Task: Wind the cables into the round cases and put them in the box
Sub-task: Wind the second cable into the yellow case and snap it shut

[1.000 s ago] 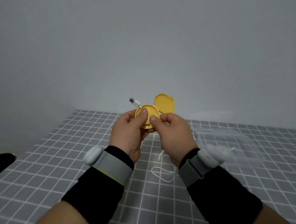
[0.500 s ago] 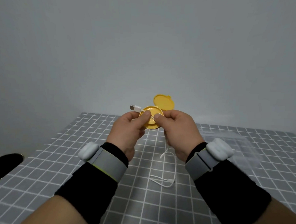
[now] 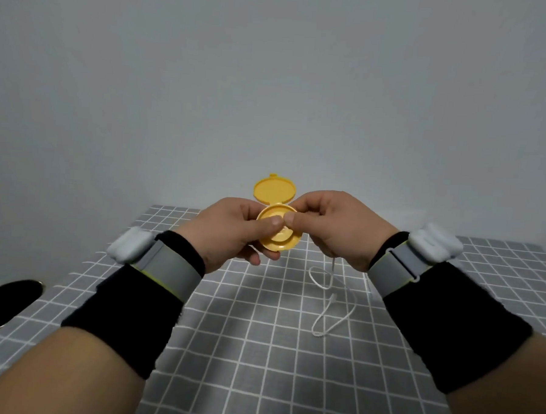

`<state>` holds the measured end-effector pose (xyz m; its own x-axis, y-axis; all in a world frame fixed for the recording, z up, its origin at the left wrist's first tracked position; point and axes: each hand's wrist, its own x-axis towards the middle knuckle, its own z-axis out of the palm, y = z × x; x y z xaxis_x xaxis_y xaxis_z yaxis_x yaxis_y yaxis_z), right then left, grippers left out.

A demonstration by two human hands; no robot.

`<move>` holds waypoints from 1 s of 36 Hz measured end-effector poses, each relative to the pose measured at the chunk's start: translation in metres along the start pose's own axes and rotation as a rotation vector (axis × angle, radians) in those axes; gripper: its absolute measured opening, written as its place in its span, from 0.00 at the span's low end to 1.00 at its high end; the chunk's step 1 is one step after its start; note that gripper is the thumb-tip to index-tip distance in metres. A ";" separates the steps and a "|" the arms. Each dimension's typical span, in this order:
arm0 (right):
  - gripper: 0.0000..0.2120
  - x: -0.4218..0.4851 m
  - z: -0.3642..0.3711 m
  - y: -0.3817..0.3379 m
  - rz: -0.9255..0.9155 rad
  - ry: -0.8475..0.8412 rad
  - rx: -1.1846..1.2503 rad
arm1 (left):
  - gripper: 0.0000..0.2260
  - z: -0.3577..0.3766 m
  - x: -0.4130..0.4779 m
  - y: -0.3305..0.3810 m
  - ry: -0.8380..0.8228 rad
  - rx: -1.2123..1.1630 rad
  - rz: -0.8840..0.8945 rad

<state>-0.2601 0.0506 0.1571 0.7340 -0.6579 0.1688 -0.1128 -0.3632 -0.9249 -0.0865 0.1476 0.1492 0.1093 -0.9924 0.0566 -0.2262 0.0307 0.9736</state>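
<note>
A round yellow case is held up above the table, its hinged lid flipped open and standing up behind it. My left hand grips the case from the left, thumb across its face. My right hand pinches at the case's upper right edge, thumb tip beside the left thumb. A thin white cable hangs from below my right hand and lies in loose loops on the table. Its plug is hidden. No box shows in this view.
The table wears a grey cloth with a white grid. A dark shiny object sits off the table's left edge. A plain grey wall stands behind. Both wrists wear grey bands with white sensors.
The USB plug that stuck out left of the case is no longer visible. The lid now stands straight above the case. The clear box at right has left the view as the head moved.
</note>
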 end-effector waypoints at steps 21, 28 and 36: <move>0.21 -0.017 0.023 0.034 -0.316 0.318 -0.435 | 0.08 0.034 0.009 -0.020 0.318 -0.340 0.138; 0.18 -0.015 0.014 0.026 -0.325 0.321 -0.509 | 0.08 0.030 0.004 -0.017 0.256 -0.301 0.119; 0.17 -0.009 0.011 0.017 -0.328 0.270 -0.495 | 0.10 0.029 0.003 -0.014 0.230 -0.291 0.150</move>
<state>-0.2614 0.0578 0.1360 0.5960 -0.5802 0.5551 -0.2542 -0.7921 -0.5550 -0.1105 0.1403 0.1290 0.3170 -0.9227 0.2192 0.0236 0.2387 0.9708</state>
